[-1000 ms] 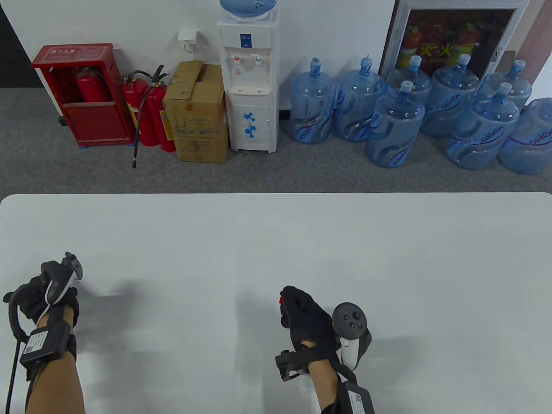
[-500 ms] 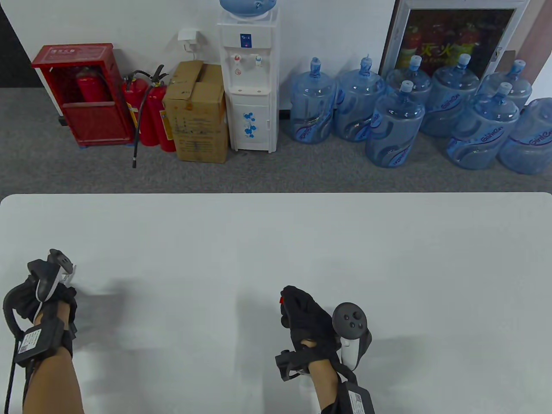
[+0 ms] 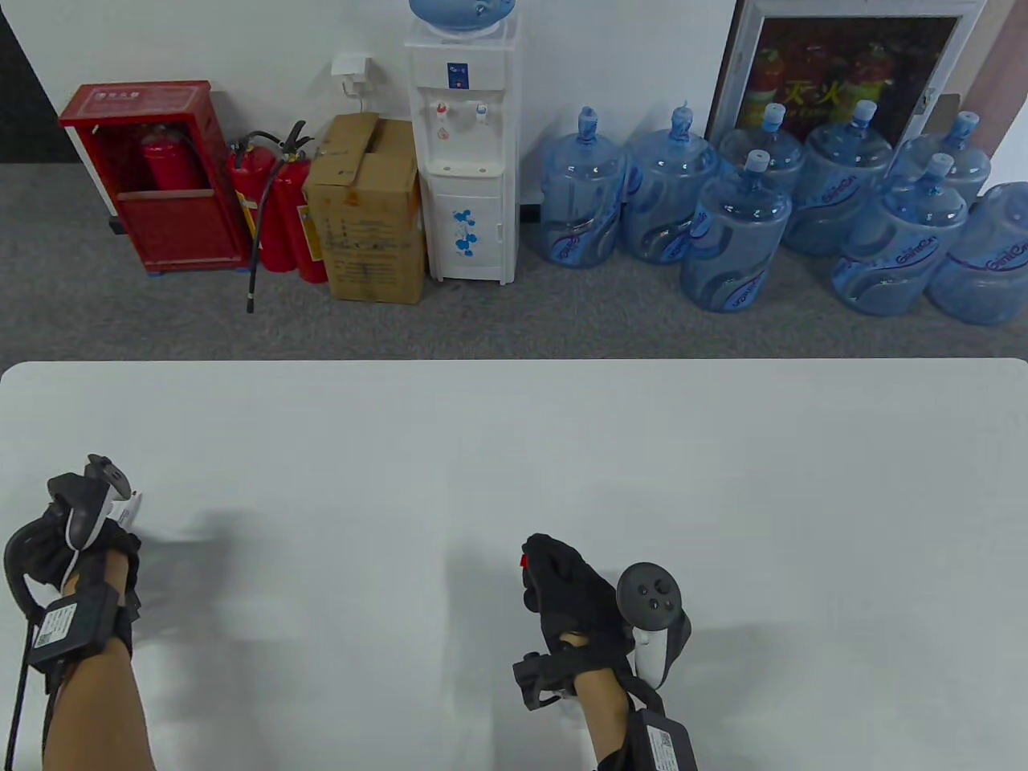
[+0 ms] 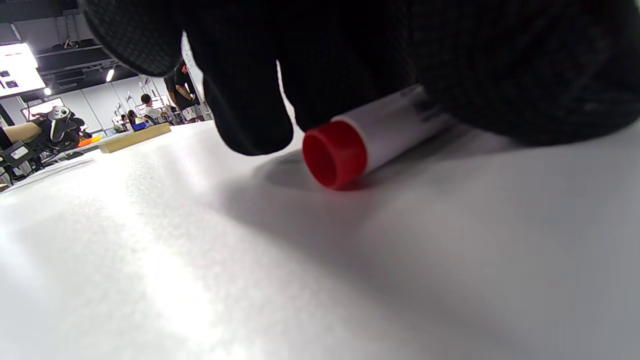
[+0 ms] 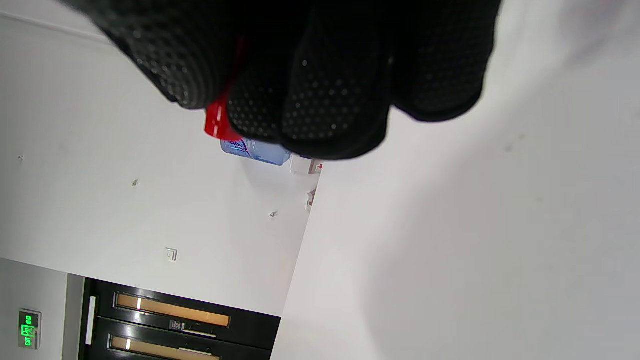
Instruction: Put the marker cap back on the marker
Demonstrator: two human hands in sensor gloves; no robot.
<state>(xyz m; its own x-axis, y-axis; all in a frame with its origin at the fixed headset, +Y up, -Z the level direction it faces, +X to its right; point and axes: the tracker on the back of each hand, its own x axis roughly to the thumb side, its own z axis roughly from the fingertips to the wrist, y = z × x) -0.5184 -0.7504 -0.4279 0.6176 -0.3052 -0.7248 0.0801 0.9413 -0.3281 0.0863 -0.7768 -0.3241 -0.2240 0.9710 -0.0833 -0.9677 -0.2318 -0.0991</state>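
Note:
The marker (image 4: 372, 142) has a white barrel and a red end. It lies on the white table (image 3: 514, 450) at the far left, under my left hand (image 3: 76, 522). The fingers (image 4: 250, 110) curl over the barrel and grip it. A bit of the white barrel shows past the hand in the table view (image 3: 131, 506). My right hand (image 3: 566, 586) sits low at the table's middle front, closed around the red marker cap (image 3: 524, 559). Only the cap's tip pokes out between the fingers in the right wrist view (image 5: 217, 120). The hands are far apart.
Beyond the table's far edge the floor holds a water dispenser (image 3: 462, 144), several blue water jugs (image 3: 739, 233), a cardboard box (image 3: 369, 209) and red fire extinguishers (image 3: 277, 209).
My left hand has shifted left and slightly away, down onto the marker, and the white barrel now shows beside it. My right hand has stayed still with the cap.

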